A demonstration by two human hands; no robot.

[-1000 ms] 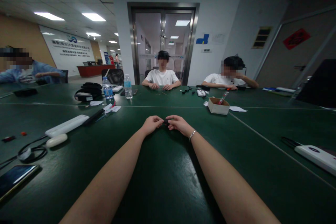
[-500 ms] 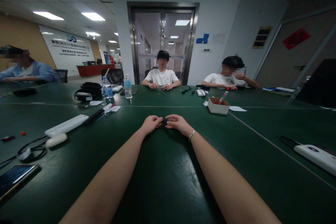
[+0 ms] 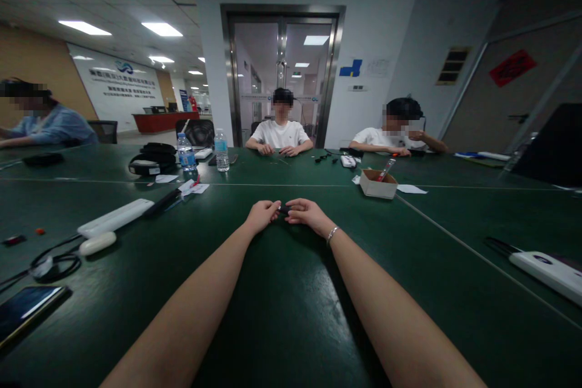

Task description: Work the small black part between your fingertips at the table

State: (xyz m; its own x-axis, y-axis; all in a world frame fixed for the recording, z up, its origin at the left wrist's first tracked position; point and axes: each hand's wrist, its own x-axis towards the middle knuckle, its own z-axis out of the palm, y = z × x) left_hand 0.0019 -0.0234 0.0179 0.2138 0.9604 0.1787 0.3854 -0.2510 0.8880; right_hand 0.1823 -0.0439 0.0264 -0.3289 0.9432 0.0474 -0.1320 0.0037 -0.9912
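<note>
Just above the green table, my left hand [image 3: 264, 216] and my right hand [image 3: 309, 216] meet in front of me. A small black object [image 3: 284, 210] lies between their fingertips, with a shiny bit at its left end. My left hand pinches that shiny end between thumb and fingers. The black end is held by the thumb and fingers of my right hand, which has a silver bracelet at the wrist. What exactly the object is, it is too small to tell.
A cardboard box [image 3: 378, 187] with a pen-like item stands ahead to the right. To the left lie a white power strip [image 3: 116, 217], a white mouse-shaped object [image 3: 98, 244], cables and a phone [image 3: 31, 310]. Two bottles [image 3: 222, 151] stand farther back. Three people sit around the table.
The shiny end of the black object shows more beside my left fingertips. My hands have barely moved. The person at far left has shifted a little to the left.
</note>
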